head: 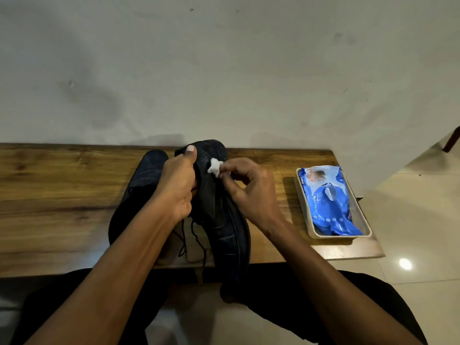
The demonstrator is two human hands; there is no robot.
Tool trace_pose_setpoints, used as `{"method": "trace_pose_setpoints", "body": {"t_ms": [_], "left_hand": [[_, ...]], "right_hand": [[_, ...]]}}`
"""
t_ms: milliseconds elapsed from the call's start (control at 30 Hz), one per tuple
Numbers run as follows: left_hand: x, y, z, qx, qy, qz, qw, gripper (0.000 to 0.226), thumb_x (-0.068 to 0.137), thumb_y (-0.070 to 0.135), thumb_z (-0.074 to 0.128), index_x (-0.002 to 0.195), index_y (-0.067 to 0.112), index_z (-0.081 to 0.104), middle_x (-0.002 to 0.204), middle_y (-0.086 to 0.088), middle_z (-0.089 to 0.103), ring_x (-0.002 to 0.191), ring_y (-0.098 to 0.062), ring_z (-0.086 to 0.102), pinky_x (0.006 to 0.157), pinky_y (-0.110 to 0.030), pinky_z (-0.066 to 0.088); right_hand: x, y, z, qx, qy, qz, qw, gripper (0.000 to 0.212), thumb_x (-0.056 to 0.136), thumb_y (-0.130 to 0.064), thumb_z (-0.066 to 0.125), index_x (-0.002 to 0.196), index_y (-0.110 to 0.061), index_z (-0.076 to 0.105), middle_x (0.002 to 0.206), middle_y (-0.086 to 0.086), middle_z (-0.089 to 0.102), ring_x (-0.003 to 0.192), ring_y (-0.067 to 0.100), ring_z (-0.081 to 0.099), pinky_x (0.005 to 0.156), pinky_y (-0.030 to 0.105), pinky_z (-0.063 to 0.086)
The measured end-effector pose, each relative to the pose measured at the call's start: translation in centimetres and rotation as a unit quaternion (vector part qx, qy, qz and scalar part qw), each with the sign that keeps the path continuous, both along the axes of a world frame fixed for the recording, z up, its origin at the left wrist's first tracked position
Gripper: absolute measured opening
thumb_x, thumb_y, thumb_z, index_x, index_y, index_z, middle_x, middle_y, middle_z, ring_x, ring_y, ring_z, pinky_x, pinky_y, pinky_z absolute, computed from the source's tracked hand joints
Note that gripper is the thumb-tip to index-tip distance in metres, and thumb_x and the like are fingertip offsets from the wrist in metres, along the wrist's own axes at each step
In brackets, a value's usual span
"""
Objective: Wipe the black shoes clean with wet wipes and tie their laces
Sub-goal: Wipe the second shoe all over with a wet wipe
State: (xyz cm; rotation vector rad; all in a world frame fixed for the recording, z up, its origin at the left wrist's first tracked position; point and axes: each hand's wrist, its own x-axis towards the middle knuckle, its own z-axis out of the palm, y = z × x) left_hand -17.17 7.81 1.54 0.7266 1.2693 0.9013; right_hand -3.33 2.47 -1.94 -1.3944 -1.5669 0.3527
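We see the left hand (178, 185) gripping a matte black shoe (219, 207) tilted on the grained wooden tabletop (62, 195), its loose laces (196, 235) dangling, while the right hand (251, 192) pinches a crumpled white wet wipe (215, 167) against its upper, beside the second shoe (139, 185) and a glossy blue wipes pack (328, 205) in a shallow cream tray (310, 230).

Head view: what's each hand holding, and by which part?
Left hand grips the tilted black shoe around its upper, thumb near the toe. Right hand pinches a bunched white wipe in its fingers, against the shoe.
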Motion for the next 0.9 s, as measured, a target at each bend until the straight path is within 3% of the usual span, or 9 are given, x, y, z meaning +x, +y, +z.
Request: {"method": "trace_pose_setpoints", "body": {"t_ms": [133,267,333,467,567,633,700,833,900], "left_hand": [[0.2,-0.3,-0.1,-0.008,-0.006,0.006,1.000,0.038,0.106,0.040,0.044,0.121,0.013,0.065,0.113,-0.008,0.073,0.098,-0.022,0.072,0.072,-0.031,0.057],[-0.1,-0.1,-0.2,-0.028,-0.019,0.020,0.999,0.032,0.105,0.041,0.046,0.111,0.015,0.065,0.103,-0.003,0.073,0.092,-0.015,0.070,0.068,-0.029,0.054],[0.0,-0.1,-0.3,-0.021,-0.010,0.020,1.000,0.034,0.106,0.040,0.046,0.117,0.014,0.065,0.107,-0.003,0.073,0.097,-0.016,0.070,0.071,-0.029,0.054],[-0.1,-0.1,-0.4,-0.023,0.000,0.015,1.000,0.039,0.106,0.042,0.044,0.126,0.013,0.062,0.114,-0.005,0.071,0.099,-0.017,0.069,0.072,-0.032,0.056],[-0.3,-0.2,-0.5,-0.032,-0.008,0.009,0.999,0.042,0.106,0.042,0.043,0.129,0.012,0.061,0.112,-0.006,0.072,0.097,-0.018,0.070,0.070,-0.032,0.056],[-0.2,-0.1,-0.5,-0.036,-0.011,0.013,0.999,0.042,0.106,0.041,0.043,0.131,0.012,0.060,0.113,-0.006,0.072,0.095,-0.017,0.071,0.068,-0.031,0.056],[-0.1,-0.1,-0.7,-0.040,-0.016,0.025,0.999,0.041,0.106,0.041,0.043,0.130,0.013,0.060,0.112,-0.005,0.072,0.092,-0.016,0.071,0.063,-0.028,0.055],[-0.2,-0.1,-1.0,-0.057,-0.029,0.048,0.997,0.038,0.106,0.040,0.045,0.127,0.013,0.061,0.106,-0.004,0.072,0.091,-0.016,0.070,0.063,-0.030,0.052],[-0.3,0.0,-1.1,-0.060,-0.034,0.046,0.997,0.036,0.106,0.039,0.046,0.126,0.013,0.061,0.109,-0.004,0.072,0.092,-0.016,0.070,0.065,-0.030,0.053]], "right_hand": [[0.3,-1.3,-0.6,-0.042,0.007,-0.006,0.999,0.012,0.090,-0.005,0.069,0.098,-0.010,0.075,0.099,-0.001,0.072,0.089,0.008,0.068,0.077,0.033,0.060],[-0.3,-6.4,-1.0,-0.042,-0.058,0.066,0.995,0.015,0.086,-0.006,0.074,0.097,-0.017,0.078,0.100,-0.006,0.073,0.094,0.001,0.067,0.079,0.018,0.054],[-0.1,-6.5,-1.1,-0.043,-0.069,0.077,0.994,0.016,0.087,-0.007,0.074,0.098,-0.017,0.079,0.102,-0.006,0.073,0.095,0.000,0.067,0.080,0.015,0.052],[0.2,-2.9,-1.5,-0.025,-0.032,0.027,0.999,0.013,0.089,-0.006,0.071,0.100,-0.011,0.076,0.100,-0.001,0.073,0.090,0.006,0.067,0.076,0.025,0.058],[0.9,0.2,-1.2,-0.019,-0.038,-0.007,0.999,0.014,0.089,-0.005,0.070,0.100,-0.010,0.077,0.098,0.001,0.072,0.084,0.006,0.065,0.074,0.013,0.052],[0.9,1.1,-1.2,-0.004,-0.065,-0.020,0.998,0.015,0.088,-0.002,0.070,0.100,-0.009,0.077,0.098,0.003,0.071,0.083,0.009,0.065,0.074,0.014,0.052],[0.5,0.5,-1.6,-0.005,-0.099,-0.030,0.995,0.014,0.089,-0.002,0.070,0.100,-0.009,0.075,0.098,0.004,0.070,0.084,0.012,0.064,0.075,0.021,0.054],[0.5,-3.3,-2.4,-0.076,-0.130,-0.026,0.988,0.013,0.090,-0.003,0.067,0.097,-0.011,0.074,0.094,-0.002,0.067,0.080,0.004,0.056,0.075,0.007,0.040],[1.3,-5.0,-2.1,-0.108,-0.135,-0.027,0.985,0.015,0.088,-0.004,0.067,0.094,-0.015,0.075,0.092,-0.005,0.069,0.079,0.003,0.058,0.076,0.012,0.044]]}}
